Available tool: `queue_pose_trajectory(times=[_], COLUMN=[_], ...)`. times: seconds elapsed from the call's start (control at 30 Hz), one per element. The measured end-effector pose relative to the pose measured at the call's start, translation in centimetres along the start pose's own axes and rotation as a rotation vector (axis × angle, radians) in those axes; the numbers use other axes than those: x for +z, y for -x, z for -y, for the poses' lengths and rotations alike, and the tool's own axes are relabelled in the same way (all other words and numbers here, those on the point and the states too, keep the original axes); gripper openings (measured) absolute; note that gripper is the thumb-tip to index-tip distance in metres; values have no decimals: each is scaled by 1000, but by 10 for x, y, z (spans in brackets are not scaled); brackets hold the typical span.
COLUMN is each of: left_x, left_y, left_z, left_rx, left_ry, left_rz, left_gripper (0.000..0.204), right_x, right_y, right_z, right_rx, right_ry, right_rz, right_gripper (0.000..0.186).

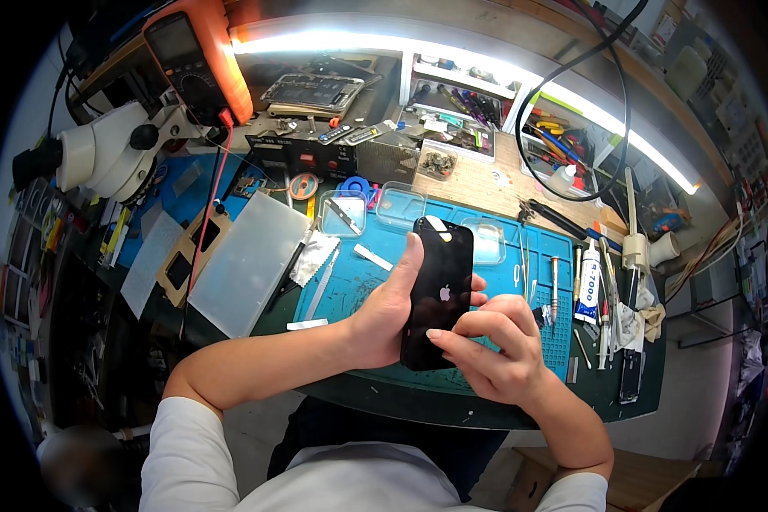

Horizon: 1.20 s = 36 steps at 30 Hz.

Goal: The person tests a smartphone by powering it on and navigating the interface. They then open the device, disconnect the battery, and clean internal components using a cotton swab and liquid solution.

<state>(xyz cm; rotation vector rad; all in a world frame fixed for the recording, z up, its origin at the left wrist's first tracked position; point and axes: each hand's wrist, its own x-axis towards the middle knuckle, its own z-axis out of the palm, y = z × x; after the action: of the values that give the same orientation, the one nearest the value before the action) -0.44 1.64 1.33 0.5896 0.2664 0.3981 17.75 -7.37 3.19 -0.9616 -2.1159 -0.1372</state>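
Observation:
A black smartphone [440, 256] stands nearly upright over the blue work mat, a pale logo lit on its dark face and a bright glare near its top. My left hand [382, 309] is wrapped round it, thumb along the left edge and fingertips showing past the right edge. At the phone's lower right, my right hand [505, 352] is closed, its fingers curled and a fingertip resting on the face. Whether anything small lies between those fingers is hidden. Beneath both hands lies the blue mat [358, 286].
Left of the mat lies a translucent sheet [252, 256]. Small clear trays [343, 213] sit behind the phone. On the right are a glue tube [587, 286], screwdrivers [555, 290] and tweezers. An orange multimeter [198, 64] and a white microscope [102, 149] stand at the back left.

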Motion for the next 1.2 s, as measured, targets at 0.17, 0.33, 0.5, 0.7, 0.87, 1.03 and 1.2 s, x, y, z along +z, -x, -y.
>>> queue_pose_trajectory(times=[0.17, 0.33, 0.5, 0.7, 0.87, 1.03, 1.2], left_x=[10, 2, -1, 4, 3, 2, 2], left_y=[-4, -3, -6, -4, -5, -6, -6], left_z=[-2, -6, -5, -7, -6, -5, -4], left_rx=[47, 45, 82, 75, 87, 101, 92], left_ry=[-4, 90, 116, 217, 225, 209, 165], left_rz=[-127, -62, -105, -71, -3, 35, 4], left_gripper=[90, 85, 82, 79, 82, 84, 84], right_x=[-10, -9, -8, -12, -11, -10, -8], right_y=[-1, -1, -1, 3, 5, 4, 6], right_z=[-1, -7, -14, -21, -27, -31, -33], right_rx=[26, 123, 158, 263, 318, 330, 345], right_ry=[-124, -138, -67, -47, -34, -57, -52], right_rz=[-13, -116, -170, -167, -181, -172, -177], right_gripper=[26, 23, 16, 34, 31, 28, 25])
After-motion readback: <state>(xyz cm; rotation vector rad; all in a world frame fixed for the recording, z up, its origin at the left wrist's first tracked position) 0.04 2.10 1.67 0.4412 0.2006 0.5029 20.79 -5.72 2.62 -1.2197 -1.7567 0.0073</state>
